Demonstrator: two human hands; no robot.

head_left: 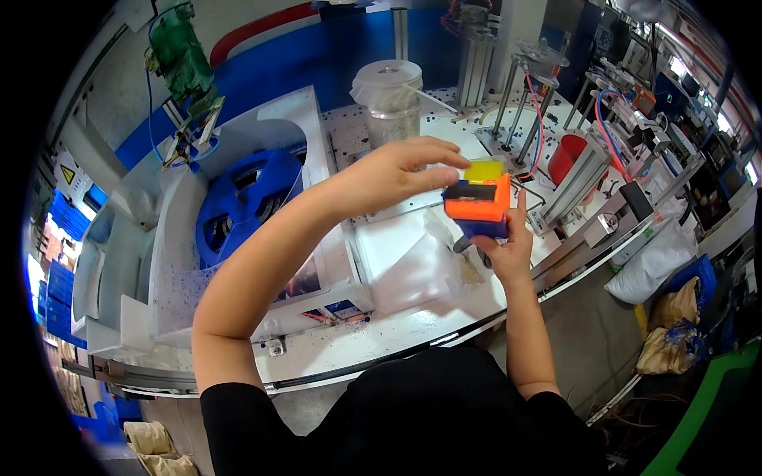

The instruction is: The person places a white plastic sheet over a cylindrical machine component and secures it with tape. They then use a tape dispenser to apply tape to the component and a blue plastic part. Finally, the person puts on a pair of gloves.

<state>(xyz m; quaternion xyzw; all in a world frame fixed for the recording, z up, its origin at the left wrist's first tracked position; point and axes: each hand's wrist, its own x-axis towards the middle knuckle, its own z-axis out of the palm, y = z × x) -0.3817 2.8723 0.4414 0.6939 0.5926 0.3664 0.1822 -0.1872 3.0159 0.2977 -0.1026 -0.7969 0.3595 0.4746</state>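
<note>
Above the white machine table, my right hand (512,244) grips a boxy object (479,208) with an orange body, a black top panel and a dark blue underside. Its thumb lies along the lower side, while a finger points up at the right edge. Just beyond the box shows a bright yellow piece (484,171); I cannot tell if the two are joined. My left hand (425,168) reaches across from the left, fingers stretched out, with the tips at the box's upper left edge. Whether they touch it is unclear. A clear plastic bag (417,274) lies on the table below.
At left stands a white feeder housing with a blue wheel (246,206). A lidded clear jar (389,95) is behind my hands. To the right are metal posts (508,103), a red cup (566,159) and an aluminium rail (583,246). Small dark bits are scattered on the table.
</note>
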